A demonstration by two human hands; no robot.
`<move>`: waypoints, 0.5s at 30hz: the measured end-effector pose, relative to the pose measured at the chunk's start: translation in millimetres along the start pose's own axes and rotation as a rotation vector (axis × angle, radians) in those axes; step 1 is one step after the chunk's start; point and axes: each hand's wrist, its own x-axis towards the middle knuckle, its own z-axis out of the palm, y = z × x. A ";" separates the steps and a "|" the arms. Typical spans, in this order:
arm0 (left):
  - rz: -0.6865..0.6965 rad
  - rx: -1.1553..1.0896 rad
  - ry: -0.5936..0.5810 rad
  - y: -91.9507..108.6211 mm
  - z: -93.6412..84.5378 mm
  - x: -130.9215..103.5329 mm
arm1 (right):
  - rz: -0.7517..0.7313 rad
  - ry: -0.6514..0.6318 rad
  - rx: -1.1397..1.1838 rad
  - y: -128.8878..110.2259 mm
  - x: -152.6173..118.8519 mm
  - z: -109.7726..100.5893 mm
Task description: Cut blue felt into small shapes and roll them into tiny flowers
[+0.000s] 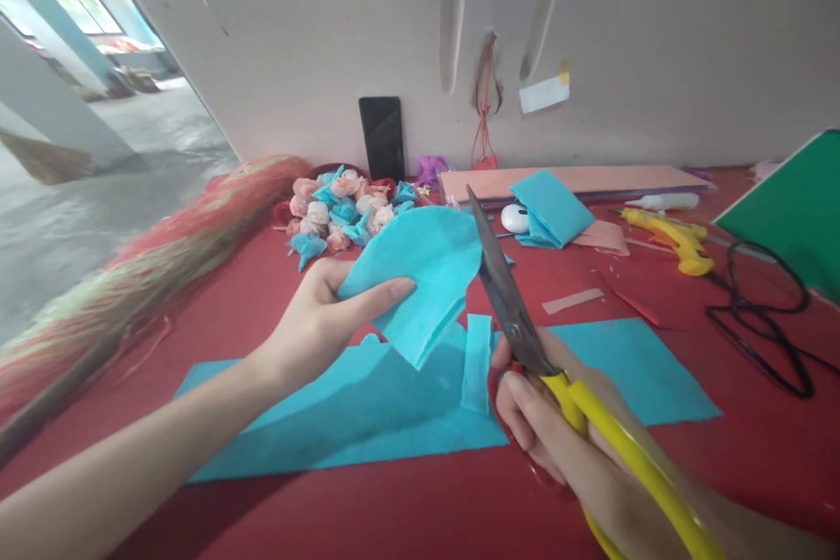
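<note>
My left hand (341,306) pinches a piece of blue crepe paper (426,267) between thumb and fingers; its upper edge is rounded and it looks layered. In my right hand (544,420) are scissors (512,306) with yellow and red handles, fingers wrapped round them. The blades look closed or nearly so, pointing up along the right edge of the held paper. Whether they touch it I cannot tell. Below both hands a long blue crepe paper sheet (367,429) lies flat, with a small folded blue strip (477,363) on it.
Pink, white and blue paper flowers (347,206) are heaped at the back left near a phone (382,138) leaning on the wall. To the right lie a folded blue paper (555,208), a yellow glue gun (673,236) and its black cord (741,306). A fringed broom-like bundle (150,271) borders the left.
</note>
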 end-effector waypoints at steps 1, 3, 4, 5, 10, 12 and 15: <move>0.003 -0.024 0.012 0.4 0.9 1.1 | 0.009 -0.004 -0.005 -0.3 0.0 -0.3; 0.018 -0.062 0.045 1.3 2.1 3.5 | 0.011 -0.002 -0.028 -2.3 -0.3 -1.1; 0.028 -0.076 0.060 1.7 2.4 4.8 | 0.011 0.011 -0.042 -4.1 -0.5 -1.6; 0.038 -0.088 0.071 1.9 2.3 6.0 | 0.009 0.017 -0.050 -6.2 -0.8 -2.1; 0.069 -0.128 0.095 1.3 0.1 8.9 | -0.013 0.029 -0.048 -12.0 -1.1 -2.8; 0.082 -0.131 0.100 1.0 -0.6 8.3 | -0.002 0.031 -0.070 -9.5 0.3 -2.4; 0.102 -0.115 0.091 0.5 -1.4 6.8 | 0.082 0.000 -0.074 -5.5 3.8 -2.9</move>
